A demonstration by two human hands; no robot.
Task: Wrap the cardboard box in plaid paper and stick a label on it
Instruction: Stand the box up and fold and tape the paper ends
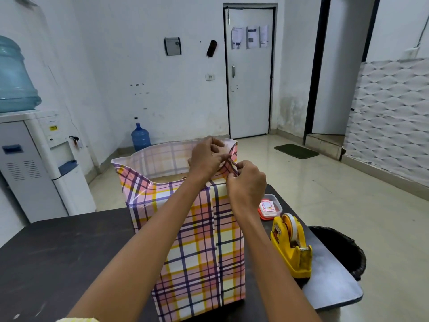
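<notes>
A tall box stands upright on the dark table (58, 252), its sides covered in pink, yellow and purple plaid paper (199, 252). The paper rises above the box top as an open collar, and a strip of brown cardboard (167, 178) shows inside. At the collar's right corner my left hand (205, 159) pinches the paper edge from the inside. My right hand (246, 184) pinches the same corner fold from the outside. Both sets of fingers meet on the fold.
A yellow tape dispenser (291, 245) stands right of the box. Behind it sits a small lidded plastic container (270, 206) with red-and-white labels inside. A black-lined bin (343, 249) stands past the table's right edge. A water dispenser (34, 159) is at the left.
</notes>
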